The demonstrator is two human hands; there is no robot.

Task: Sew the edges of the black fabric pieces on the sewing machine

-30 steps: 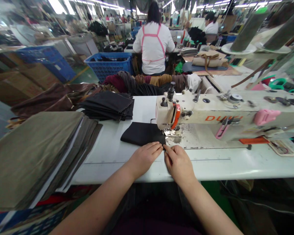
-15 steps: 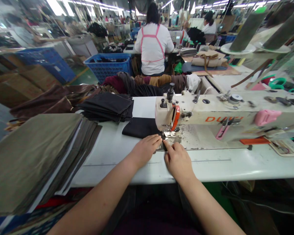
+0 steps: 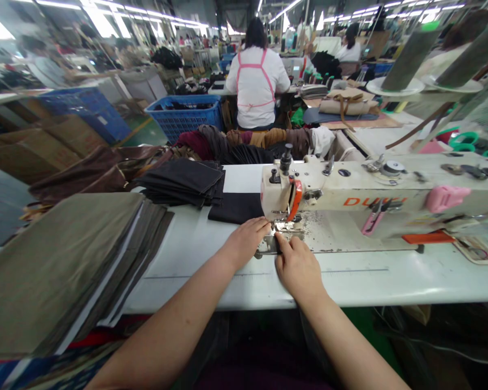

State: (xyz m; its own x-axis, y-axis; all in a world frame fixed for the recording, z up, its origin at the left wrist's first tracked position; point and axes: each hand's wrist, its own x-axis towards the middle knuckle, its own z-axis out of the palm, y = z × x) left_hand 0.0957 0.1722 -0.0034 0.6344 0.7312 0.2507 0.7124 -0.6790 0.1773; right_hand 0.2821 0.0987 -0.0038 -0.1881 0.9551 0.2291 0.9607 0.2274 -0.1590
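A black fabric piece (image 3: 235,208) lies flat on the white table (image 3: 211,260), its near right edge under the presser foot (image 3: 286,223) of a cream sewing machine (image 3: 373,195). My left hand (image 3: 246,241) presses flat on the piece's near edge, fingers together. My right hand (image 3: 298,265) rests beside it, forefinger pointing at the foot, touching the fabric edge on the metal plate. Both hands almost touch each other.
A stack of black pieces (image 3: 184,181) sits behind the fabric. A pile of olive-grey panels (image 3: 60,260) fills the left. Brown and maroon cloth (image 3: 101,168) is heaped at the back. A person in a white top (image 3: 256,81) sits ahead by a blue crate (image 3: 184,114).
The black piece has slid away from me under the presser foot, and both hands have followed it forward to the foot.
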